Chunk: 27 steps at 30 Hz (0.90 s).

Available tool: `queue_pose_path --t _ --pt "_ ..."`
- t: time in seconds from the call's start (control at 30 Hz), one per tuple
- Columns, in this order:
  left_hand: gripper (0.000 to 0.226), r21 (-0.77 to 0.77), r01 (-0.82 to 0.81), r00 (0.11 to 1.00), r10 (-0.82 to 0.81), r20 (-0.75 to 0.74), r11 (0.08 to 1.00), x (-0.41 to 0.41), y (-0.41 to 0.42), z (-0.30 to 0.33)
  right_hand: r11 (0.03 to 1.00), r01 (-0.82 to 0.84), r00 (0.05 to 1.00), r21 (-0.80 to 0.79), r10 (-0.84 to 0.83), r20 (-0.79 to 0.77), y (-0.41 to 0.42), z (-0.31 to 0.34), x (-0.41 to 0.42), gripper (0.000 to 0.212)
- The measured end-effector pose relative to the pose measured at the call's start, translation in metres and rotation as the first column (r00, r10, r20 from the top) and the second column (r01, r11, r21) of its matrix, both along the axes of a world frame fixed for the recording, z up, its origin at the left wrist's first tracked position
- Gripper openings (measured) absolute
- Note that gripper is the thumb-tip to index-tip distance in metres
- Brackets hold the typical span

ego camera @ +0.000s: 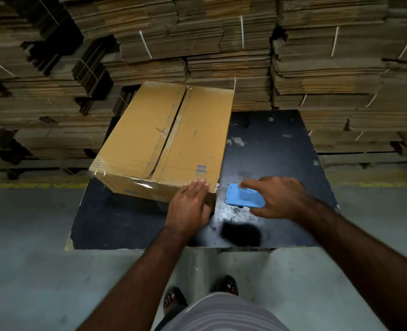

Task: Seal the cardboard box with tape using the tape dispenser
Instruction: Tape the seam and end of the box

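Stacked flat cartons behind the black tabletop (pixel 281 149): your left hand (pixel 190 206) presses flat on the stiff, light box (pixel 164 139) (near corner), right hand (pixel 279 199) gripping the smooth blue tape dispenser (pixel 242 198).

The person's arms (pixel 135 266) are bare; a grey-and-white striped garment (pixel 221 314) covers the waist, dark sandals (pixel 174 299) the feet.

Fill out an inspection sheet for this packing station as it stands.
Surface: black table, scuffed with pale marks.
Job's things: cardboard box on the table's left part, flaps closed, clear tape along its near edge; blue tape dispenser at its near right corner.
Clutter: nothing seen.
Hands: left hand flat on the box's near corner; right hand grips the dispenser.
Cables: nothing seen.
Surroundings: strapped stacks of flattened cartons behind; grey floor.
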State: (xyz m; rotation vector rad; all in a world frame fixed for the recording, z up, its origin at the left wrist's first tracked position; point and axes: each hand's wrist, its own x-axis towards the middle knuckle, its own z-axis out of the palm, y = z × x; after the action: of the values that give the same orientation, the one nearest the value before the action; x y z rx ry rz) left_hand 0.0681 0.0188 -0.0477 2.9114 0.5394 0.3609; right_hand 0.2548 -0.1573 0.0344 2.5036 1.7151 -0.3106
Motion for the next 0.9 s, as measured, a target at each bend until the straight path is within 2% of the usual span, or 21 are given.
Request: queue_pose_path --t 0.13,0.27,0.5,0.6,0.67,0.77,0.83,0.9 --pt "0.038 -0.015 -0.091 0.992 0.092 0.087 0.996 0.022 -0.008 0.004 0.999 0.020 1.000 -0.029 -0.020 0.003 0.006 -0.013 -0.005 0.064" --pt "0.029 -0.077 -0.153 0.984 0.159 0.076 0.985 0.035 -0.008 -0.004 0.999 0.036 0.999 -0.010 -0.036 0.026 0.014 -0.016 -0.012 0.059" --pt "0.030 -0.102 -0.184 0.980 0.190 0.054 0.978 0.037 -0.011 -0.001 0.993 0.113 0.989 -0.026 -0.109 0.100 0.042 -0.012 -0.042 0.057" --pt "0.028 -0.121 -0.198 0.979 0.202 0.022 0.973 0.035 -0.013 0.007 0.970 0.139 0.987 -0.201 -0.120 0.106 0.029 -0.022 -0.028 0.054" --pt "0.027 -0.122 -0.196 0.980 0.198 0.006 0.973 0.035 -0.015 0.008 0.937 0.233 0.973 -0.260 -0.225 0.060 0.004 -0.039 -0.014 0.060" --pt "0.028 -0.094 -0.177 0.984 0.180 0.019 0.980 0.036 -0.017 0.008 0.911 0.378 0.924 -0.165 -0.382 0.007 -0.020 -0.056 0.004 0.071" --pt "0.035 -0.092 -0.156 0.986 0.161 0.046 0.983 0.034 -0.016 0.007 0.887 0.460 0.887 -0.038 -0.461 -0.030 -0.022 -0.066 0.007 0.065" --pt "0.054 -0.043 -0.088 0.994 0.091 0.061 0.995 0.027 -0.013 0.007 0.822 0.562 0.826 0.091 -0.552 -0.109 -0.019 -0.072 0.009 0.051"
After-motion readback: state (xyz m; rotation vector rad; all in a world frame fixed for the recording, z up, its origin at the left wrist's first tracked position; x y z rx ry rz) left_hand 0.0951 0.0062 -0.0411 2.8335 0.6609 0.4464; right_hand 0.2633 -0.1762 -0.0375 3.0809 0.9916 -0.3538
